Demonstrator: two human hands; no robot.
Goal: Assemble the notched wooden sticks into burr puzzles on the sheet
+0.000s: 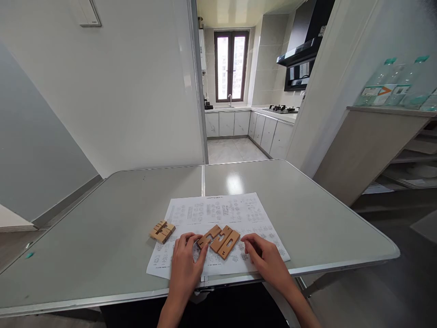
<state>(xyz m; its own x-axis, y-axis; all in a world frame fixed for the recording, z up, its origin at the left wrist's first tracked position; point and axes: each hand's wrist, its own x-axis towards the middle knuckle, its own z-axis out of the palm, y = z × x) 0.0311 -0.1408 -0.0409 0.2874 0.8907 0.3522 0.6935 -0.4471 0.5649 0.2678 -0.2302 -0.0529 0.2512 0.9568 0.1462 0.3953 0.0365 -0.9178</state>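
My left hand (187, 257) has its thumb and fingers closed round the near left end of a notched wooden puzzle piece (210, 233) marked 3. Beside that lies a second notched piece (221, 238) marked 1, and against it a slotted piece (232, 241) marked 2. All three rest flat on a printed sheet (191, 216) of small diagrams. Just right of the slotted piece, my right hand (265, 256) rests over the sheet, fingers loosely curled and thumb apart, with nothing visible in them. Several more wooden pieces (163, 231) sit fitted together at the sheet's left edge.
The grey-green table (317, 218) has a seam down its middle and a metal rim. A small teal object (29, 255) lies at its far left. Plastic bottles (385, 84) stand on a shelf unit (378, 150) to the right. A kitchen opens beyond the table.
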